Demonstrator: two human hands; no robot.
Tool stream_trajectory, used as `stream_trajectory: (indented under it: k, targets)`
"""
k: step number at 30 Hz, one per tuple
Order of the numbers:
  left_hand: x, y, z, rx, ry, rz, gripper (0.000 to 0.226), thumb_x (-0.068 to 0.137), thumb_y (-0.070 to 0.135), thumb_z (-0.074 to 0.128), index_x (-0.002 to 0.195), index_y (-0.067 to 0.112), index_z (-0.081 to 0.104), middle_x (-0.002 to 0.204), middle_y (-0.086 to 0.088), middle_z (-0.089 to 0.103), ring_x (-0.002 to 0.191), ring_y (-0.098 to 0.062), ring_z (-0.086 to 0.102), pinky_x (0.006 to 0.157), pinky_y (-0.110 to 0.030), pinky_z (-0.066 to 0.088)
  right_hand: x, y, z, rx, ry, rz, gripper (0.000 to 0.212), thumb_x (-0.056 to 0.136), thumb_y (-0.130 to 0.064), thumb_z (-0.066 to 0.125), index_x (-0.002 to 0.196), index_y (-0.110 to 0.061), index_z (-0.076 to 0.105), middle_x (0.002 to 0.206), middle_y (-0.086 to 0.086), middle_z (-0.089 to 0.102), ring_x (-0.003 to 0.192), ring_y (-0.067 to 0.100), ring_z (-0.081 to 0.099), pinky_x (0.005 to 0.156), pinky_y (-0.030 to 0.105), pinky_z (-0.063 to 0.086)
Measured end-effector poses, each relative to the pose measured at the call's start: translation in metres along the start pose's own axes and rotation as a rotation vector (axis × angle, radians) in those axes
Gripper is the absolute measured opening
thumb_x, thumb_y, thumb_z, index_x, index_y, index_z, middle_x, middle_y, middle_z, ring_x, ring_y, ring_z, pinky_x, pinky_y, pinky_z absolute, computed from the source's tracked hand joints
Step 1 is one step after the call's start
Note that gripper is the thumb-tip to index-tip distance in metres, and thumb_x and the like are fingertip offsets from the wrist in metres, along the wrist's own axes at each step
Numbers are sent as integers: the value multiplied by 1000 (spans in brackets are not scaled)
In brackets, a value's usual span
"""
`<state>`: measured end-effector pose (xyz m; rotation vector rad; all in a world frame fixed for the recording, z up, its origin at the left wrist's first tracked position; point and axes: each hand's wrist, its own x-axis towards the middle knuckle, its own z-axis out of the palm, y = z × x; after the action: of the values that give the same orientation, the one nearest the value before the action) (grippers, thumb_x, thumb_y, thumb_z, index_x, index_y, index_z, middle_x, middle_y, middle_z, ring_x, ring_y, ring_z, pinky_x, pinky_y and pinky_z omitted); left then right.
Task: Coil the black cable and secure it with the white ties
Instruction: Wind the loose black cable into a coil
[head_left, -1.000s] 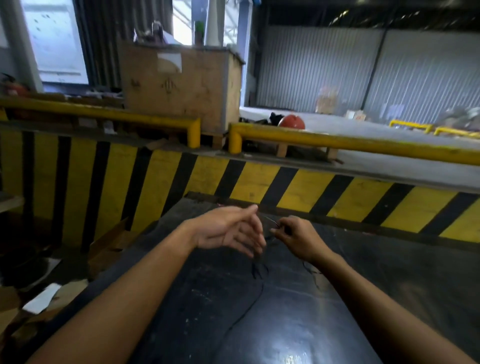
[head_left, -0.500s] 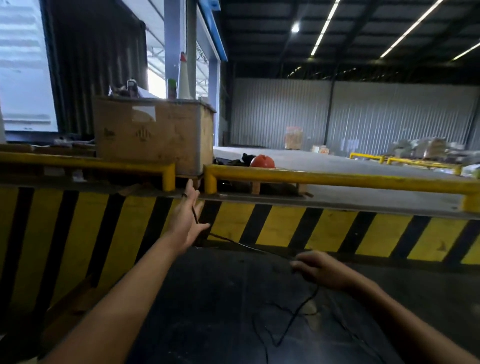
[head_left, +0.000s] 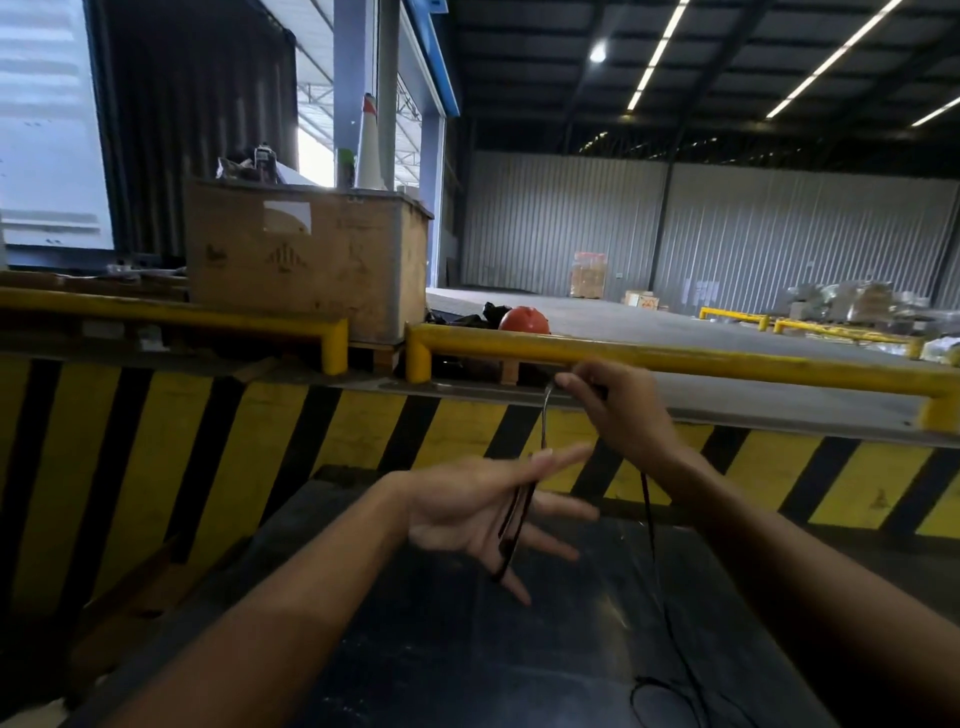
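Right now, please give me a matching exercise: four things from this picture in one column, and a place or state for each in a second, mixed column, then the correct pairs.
Things:
1. left hand
2. right hand
3. cable
4. crate

Places or states:
A. stands behind the yellow rail
B. raised, pinching the cable near the rail
C. open, palm up, with cable turns across the fingers
D. hangs from the raised hand down to the dark table

Pairs: 1-C, 2-B, 3-D, 4-A
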<state>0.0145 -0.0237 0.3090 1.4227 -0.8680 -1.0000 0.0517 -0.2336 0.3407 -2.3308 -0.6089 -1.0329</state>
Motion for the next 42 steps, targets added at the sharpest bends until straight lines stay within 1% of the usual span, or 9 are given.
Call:
stream_trajectory:
  k: [3,7,12,15,21,28,32,36,42]
  targets:
    - [-11,22,-1,-114,72,261,43,87,56,41,130,58,40,140,2,48,132,-34,43,85,-63,50,-51,-3,36,246,-313,217,22,94,-33,44,78,-35,60,83,-9,64,78,4,64,68,31,54]
    - [-22,46,-23,-186,393,492,48,82,57,47,129,57,41,147,4,34,133,-31,34,83,-69,44,-111,-12,66,92,-642,58,36,93,-53,32,77,-32,57,72,-4,65,65,5,61,56,24,49]
    - [-25,35,-43,23,757,395,58,82,63,43,137,56,26,158,-8,18,143,-37,15,101,-75,14,-93,-11,22,22,-718,-44,27,94,-47,37,81,-33,56,74,-5,62,65,5,60,58,21,51]
    - [-24,25,-43,307,883,207,55,87,62,32,140,53,20,157,-5,21,143,-34,18,106,-68,16,-60,-8,-21,-58,-657,-160,17,91,-44,42,82,-38,55,70,-11,58,67,0,60,58,17,48]
    - [-2,20,6,831,425,-409,53,94,56,21,145,41,20,152,-4,34,132,-25,40,103,-47,34,4,13,-88,-253,-189,-287,41,78,-59,43,80,-22,59,63,-5,57,52,8,54,48,18,39]
    - [37,65,61,86,55,40,45,91,52,32,136,54,32,147,-3,41,131,-31,44,96,-60,42,-25,34,-56,-25,-1,-16,18,94,-34,45,91,-20,56,78,-2,61,65,12,58,56,33,48]
    - [58,97,61,-95,174,349,46,90,52,37,135,52,36,147,-6,43,127,-31,49,90,-62,47,-103,32,-19,75,-358,133,33,97,-42,32,104,-18,53,89,7,64,75,17,57,67,36,46]
    - [74,102,48,55,473,412,34,90,58,37,122,62,46,137,5,50,130,-29,43,93,-63,37,-140,12,-17,-22,-827,-16,39,94,-55,26,108,-24,46,93,7,59,84,23,57,71,39,48]
    - [73,71,40,739,720,-17,40,93,58,26,133,63,23,154,6,27,139,-23,29,103,-46,26,-94,39,-105,-132,-632,-138,30,90,-54,33,85,-32,53,76,-6,59,68,6,59,66,29,54]
